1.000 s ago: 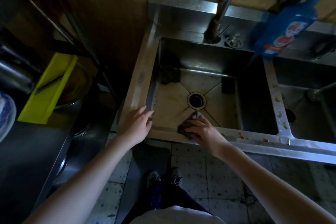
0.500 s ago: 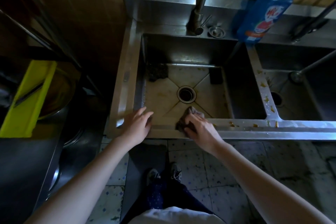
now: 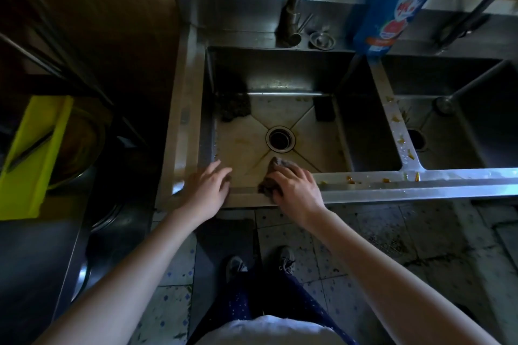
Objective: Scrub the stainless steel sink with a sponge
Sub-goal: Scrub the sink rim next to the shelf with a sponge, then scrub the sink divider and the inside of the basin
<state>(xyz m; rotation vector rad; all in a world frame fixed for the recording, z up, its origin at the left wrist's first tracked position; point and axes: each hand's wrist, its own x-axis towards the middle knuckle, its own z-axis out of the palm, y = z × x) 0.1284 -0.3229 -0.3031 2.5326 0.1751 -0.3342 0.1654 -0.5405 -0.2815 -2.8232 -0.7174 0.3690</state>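
The stainless steel sink [image 3: 185, 109] has a deep left basin with a stained floor and a round drain [image 3: 280, 139]. My right hand [image 3: 294, 186] presses a dark brown sponge [image 3: 269, 180] against the basin's near front wall, just below the rim. My left hand [image 3: 208, 186] rests flat on the front left corner of the rim, fingers spread, holding nothing. A dark scouring pad [image 3: 234, 106] lies in the far left corner of the basin floor. A small black block [image 3: 323, 110] lies in the far right corner.
A tall faucet [image 3: 294, 3] rises behind the basin, with a blue detergent bottle [image 3: 392, 5] to its right. Food scraps dot the divider [image 3: 398, 131] and front rim. A second basin [image 3: 448, 120] lies right. A yellow-green board [image 3: 33, 154] sits left.
The view has shifted, so the sink sits more to the left in frame. My right hand with the sponge stays at the front wall, sliding slightly left. My left hand keeps its place.
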